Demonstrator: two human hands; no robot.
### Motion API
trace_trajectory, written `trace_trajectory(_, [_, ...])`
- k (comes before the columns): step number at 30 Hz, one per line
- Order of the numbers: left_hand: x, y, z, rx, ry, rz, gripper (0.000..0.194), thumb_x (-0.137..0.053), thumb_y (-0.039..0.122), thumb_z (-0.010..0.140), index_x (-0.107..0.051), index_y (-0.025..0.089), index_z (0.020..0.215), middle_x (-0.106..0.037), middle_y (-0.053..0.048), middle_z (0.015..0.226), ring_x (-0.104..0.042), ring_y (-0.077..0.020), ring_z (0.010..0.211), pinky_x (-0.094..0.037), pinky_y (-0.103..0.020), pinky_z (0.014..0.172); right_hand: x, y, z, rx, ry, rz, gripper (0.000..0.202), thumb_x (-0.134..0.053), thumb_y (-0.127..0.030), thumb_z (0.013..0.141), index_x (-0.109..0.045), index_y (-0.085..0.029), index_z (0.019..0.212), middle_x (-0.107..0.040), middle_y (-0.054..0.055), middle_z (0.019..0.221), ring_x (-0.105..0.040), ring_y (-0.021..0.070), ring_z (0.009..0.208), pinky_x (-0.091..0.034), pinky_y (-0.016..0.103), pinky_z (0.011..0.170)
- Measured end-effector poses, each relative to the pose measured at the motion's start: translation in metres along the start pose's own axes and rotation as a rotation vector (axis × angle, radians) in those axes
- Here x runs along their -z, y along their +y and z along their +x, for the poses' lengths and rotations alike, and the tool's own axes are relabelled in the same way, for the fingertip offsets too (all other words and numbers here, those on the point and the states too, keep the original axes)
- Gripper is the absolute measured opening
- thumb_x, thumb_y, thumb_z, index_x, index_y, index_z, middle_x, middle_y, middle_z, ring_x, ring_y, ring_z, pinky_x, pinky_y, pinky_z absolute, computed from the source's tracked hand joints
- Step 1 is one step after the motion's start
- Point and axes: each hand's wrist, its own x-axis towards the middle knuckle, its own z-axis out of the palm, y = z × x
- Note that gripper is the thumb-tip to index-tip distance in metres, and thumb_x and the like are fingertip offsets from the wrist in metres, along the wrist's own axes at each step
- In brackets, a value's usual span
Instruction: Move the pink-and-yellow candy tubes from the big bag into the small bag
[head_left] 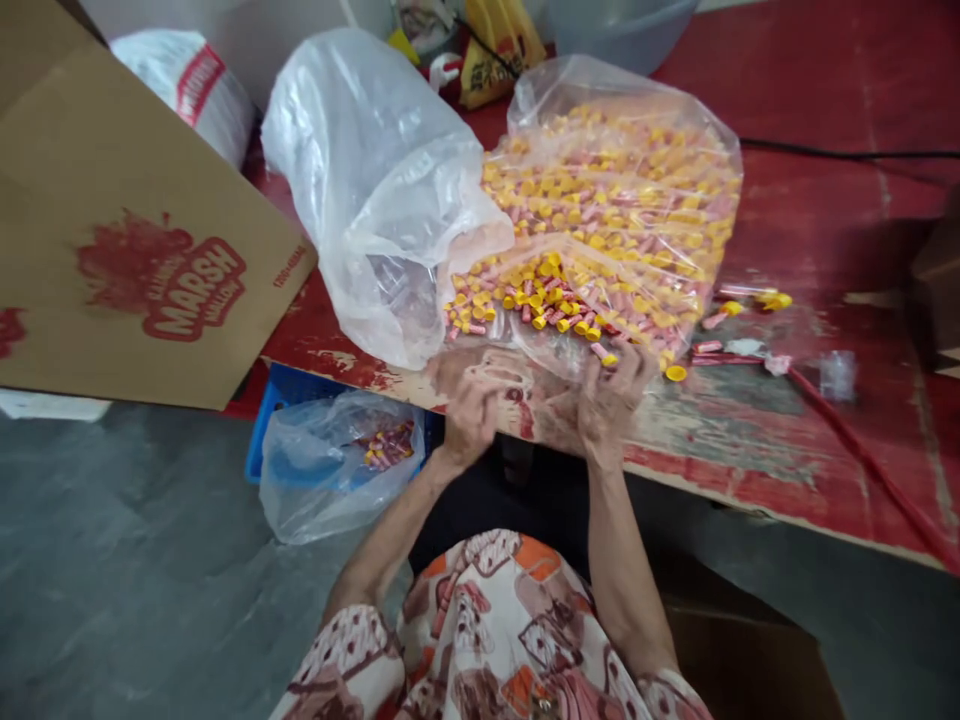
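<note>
The small pink pieces with yellow caps (551, 295) spill at the open mouth of the clear bag (534, 92), just beyond your hands. One loose piece (602, 354) sits at the fingertips of your right hand (611, 405); whether those fingers are clamped on it you cannot tell. Your left hand (471, 415) is curled at the counter (810, 80) edge, its grip hidden. You appear to be handling pieces singly at the front of the heap; the next move calls for a light pinch, clear of the plastic film. A whitish bag (375, 170) lies left, and below the edge a blue crate (260, 430) carries another bag (300, 480) with more pieces.
</note>
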Motion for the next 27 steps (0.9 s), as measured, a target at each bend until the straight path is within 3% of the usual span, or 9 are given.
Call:
trace_trajectory(3, [0.012, -0.068, 0.058, 0.346, 0.133, 0.169, 0.026, -0.05, 0.023, 0.116, -0.073, 0.019, 0.125, -0.08, -0.014, 0.12, -0.077, -0.0252, 0.114, -0.064, -0.039, 0.106, -0.001, 0.034, 0.01, 0.083, -0.071, -0.126, 0.031, -0.051, -0.041, 0.109, -0.072, -0.023, 0.124, -0.07, 0.017, 0.125, -0.069, 0.0356, 0.121, -0.06, 0.059, 0.11])
trace_trajectory(6, [0.024, -0.124, 0.111, 0.599, 0.073, 0.387, 0.042, -0.047, 0.011, 0.111, -0.067, 0.013, 0.147, -0.073, -0.023, 0.151, -0.069, -0.0312, 0.146, -0.055, -0.044, 0.128, -0.001, 0.045, 0.013, 0.146, -0.155, -0.14, 0.032, -0.05, -0.038, 0.112, -0.074, -0.023, 0.126, -0.072, 0.016, 0.124, -0.069, 0.0333, 0.121, -0.059, 0.055, 0.112])
trace_trajectory(9, [0.034, -0.155, 0.137, 0.731, -0.105, 0.556, 0.053, -0.048, 0.008, 0.11, -0.057, 0.006, 0.162, -0.058, -0.032, 0.171, -0.057, -0.0404, 0.163, -0.047, -0.055, 0.136, -0.001, 0.044, 0.012, 0.163, -0.157, -0.132, 0.036, -0.052, -0.043, 0.114, -0.077, -0.021, 0.129, -0.073, 0.017, 0.124, -0.07, 0.0332, 0.119, -0.06, 0.052, 0.109])
trace_trajectory(12, [0.045, -0.166, 0.141, 0.747, -0.264, 0.604, 0.052, -0.046, 0.006, 0.11, -0.057, 0.007, 0.161, -0.057, -0.032, 0.174, -0.061, -0.0438, 0.159, -0.046, -0.061, 0.135, -0.001, 0.039, 0.009, 0.158, -0.121, -0.131, 0.041, -0.053, -0.045, 0.116, -0.078, -0.02, 0.135, -0.074, 0.018, 0.127, -0.072, 0.0333, 0.117, -0.06, 0.05, 0.106])
trace_trajectory(16, [0.062, -0.166, 0.143, 0.711, -0.34, 0.575, 0.044, -0.057, 0.006, 0.105, -0.065, 0.011, 0.148, -0.064, -0.028, 0.167, -0.067, -0.0434, 0.151, -0.05, -0.059, 0.13, -0.004, 0.031, 0.002, 0.179, -0.184, -0.217, 0.042, -0.049, -0.042, 0.117, -0.079, -0.02, 0.135, -0.076, 0.02, 0.132, -0.072, 0.0356, 0.121, -0.058, 0.053, 0.109])
trace_trajectory(19, [0.064, -0.149, 0.138, 0.777, -0.244, 0.325, 0.042, -0.066, 0.007, 0.098, -0.066, 0.016, 0.139, -0.082, -0.015, 0.119, -0.081, -0.0332, 0.115, -0.065, -0.044, 0.103, -0.005, 0.022, 0.003, 0.145, -0.281, -0.211, 0.046, -0.049, -0.05, 0.117, -0.084, -0.02, 0.124, -0.079, 0.019, 0.122, -0.071, 0.0348, 0.111, -0.058, 0.054, 0.106])
trace_trajectory(21, [0.055, -0.127, 0.127, 0.849, -0.2, -0.041, 0.034, -0.068, 0.014, 0.1, -0.064, 0.018, 0.134, -0.076, -0.004, 0.09, -0.079, -0.0241, 0.085, -0.063, -0.033, 0.079, -0.004, 0.014, 0.005, 0.076, -0.31, -0.069, 0.052, -0.054, -0.062, 0.116, -0.087, -0.022, 0.123, -0.081, 0.015, 0.115, -0.07, 0.0299, 0.099, -0.059, 0.048, 0.097])
trace_trajectory(23, [0.041, -0.098, 0.111, 0.857, -0.246, -0.43, 0.028, -0.075, 0.027, 0.103, -0.064, 0.018, 0.127, -0.071, 0.0, 0.081, -0.073, -0.0182, 0.072, -0.056, -0.026, 0.065, -0.003, 0.004, 0.006, -0.001, -0.381, 0.126, 0.056, -0.062, -0.071, 0.111, -0.089, -0.024, 0.125, -0.082, 0.01, 0.111, -0.068, 0.0253, 0.091, -0.06, 0.041, 0.089])
trace_trajectory(27, [0.013, -0.044, 0.083, 0.791, -0.427, -0.849, 0.052, -0.094, 0.053, 0.093, -0.065, 0.019, 0.119, -0.073, 0.0, 0.085, -0.074, -0.015, 0.071, -0.057, -0.023, 0.064, -0.005, -0.016, -0.002, -0.026, -0.551, 0.362, 0.054, -0.07, -0.073, 0.108, -0.091, -0.027, 0.128, -0.084, 0.007, 0.112, -0.072, 0.0251, 0.094, -0.062, 0.041, 0.09])
